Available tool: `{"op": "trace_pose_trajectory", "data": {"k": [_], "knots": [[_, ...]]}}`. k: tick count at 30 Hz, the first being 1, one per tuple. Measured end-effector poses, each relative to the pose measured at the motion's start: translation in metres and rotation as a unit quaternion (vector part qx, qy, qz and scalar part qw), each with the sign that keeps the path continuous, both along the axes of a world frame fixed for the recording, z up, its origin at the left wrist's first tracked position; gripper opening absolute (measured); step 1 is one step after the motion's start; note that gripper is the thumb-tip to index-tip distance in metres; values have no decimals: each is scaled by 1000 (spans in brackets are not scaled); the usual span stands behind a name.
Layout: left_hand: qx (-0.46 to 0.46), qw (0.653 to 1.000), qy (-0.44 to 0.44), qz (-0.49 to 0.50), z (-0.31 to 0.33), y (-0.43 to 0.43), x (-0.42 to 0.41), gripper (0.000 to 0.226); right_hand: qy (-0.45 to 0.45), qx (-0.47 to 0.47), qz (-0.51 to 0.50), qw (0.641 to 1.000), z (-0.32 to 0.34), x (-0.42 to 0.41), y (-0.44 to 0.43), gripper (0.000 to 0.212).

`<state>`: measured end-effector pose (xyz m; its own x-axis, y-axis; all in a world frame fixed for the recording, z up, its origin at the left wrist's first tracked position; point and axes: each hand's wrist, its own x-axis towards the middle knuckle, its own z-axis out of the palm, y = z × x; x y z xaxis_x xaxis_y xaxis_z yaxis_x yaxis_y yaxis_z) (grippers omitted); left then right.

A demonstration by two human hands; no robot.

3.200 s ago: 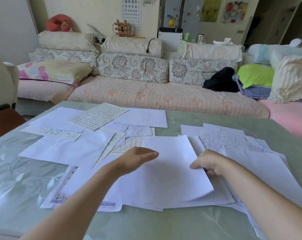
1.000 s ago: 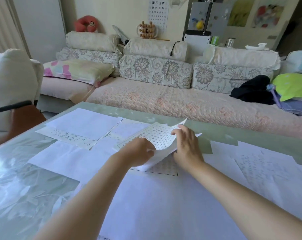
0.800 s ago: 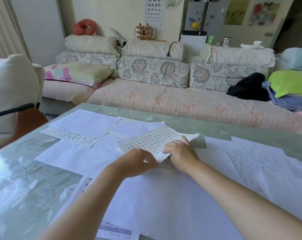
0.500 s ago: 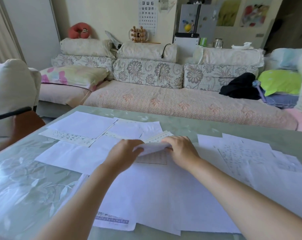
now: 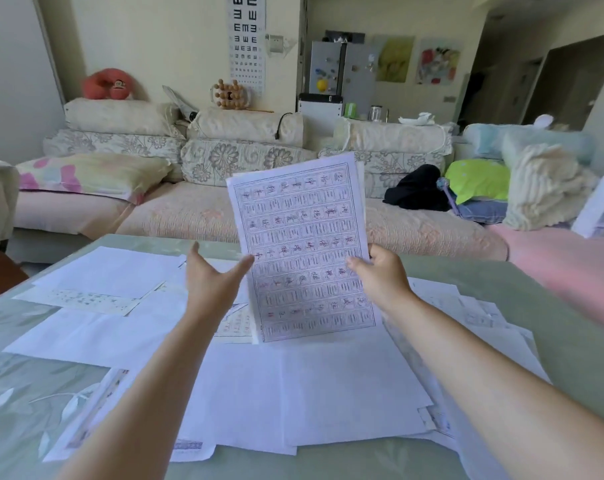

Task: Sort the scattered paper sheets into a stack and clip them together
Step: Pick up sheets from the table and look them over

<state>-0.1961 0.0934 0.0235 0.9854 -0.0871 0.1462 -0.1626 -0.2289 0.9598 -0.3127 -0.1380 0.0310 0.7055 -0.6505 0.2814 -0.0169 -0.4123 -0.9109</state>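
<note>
You faced a floral sofa under a cream wall bearing an eye chart; daylight filled the room.

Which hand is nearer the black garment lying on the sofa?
Right. The right hand holds the gridded practice sheet below and left of the black garment; the open left hand is farther left.

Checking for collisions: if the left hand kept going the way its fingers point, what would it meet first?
Probably the left edge of the held sheets: the left hand is open, its thumb nearly touching them. Depth is unclear.
</note>
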Motion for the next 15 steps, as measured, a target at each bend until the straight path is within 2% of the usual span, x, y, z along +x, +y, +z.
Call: {"op": "trace_pose_trajectory", "data": {"k": [2,3,5,7,10,12,14,15], "knots": [[-56,979,126,-153,-2,-11,-13,65,38,34,-9,999,-5,-10,-11,8],[-45,968,155,-193,-5,-17,-19,47,56,42,-12,997,-10,-15,-15,9],[8,967,165,-194,-16,-31,-28,20,88,54,-25,994,-26,-23,-21,12],[90,967,151,-182,-29,-40,-33,10,144,47,-37,988,-46,-29,-27,11],[297,929,93,-201,-51,-47,-35,14,246,-1,-43,968,-79,-35,-33,14],[431,885,19,-175,-66,-51,-35,34,327,-52,-57,942,-94,-37,-35,15],[494,855,-39,-152,-76,-55,-38,55,409,-113,-82,902,-96,-38,-33,8],[505,846,-57,-160,-80,-57,-40,62,430,-118,-92,890,-97,-36,-33,11]]}}
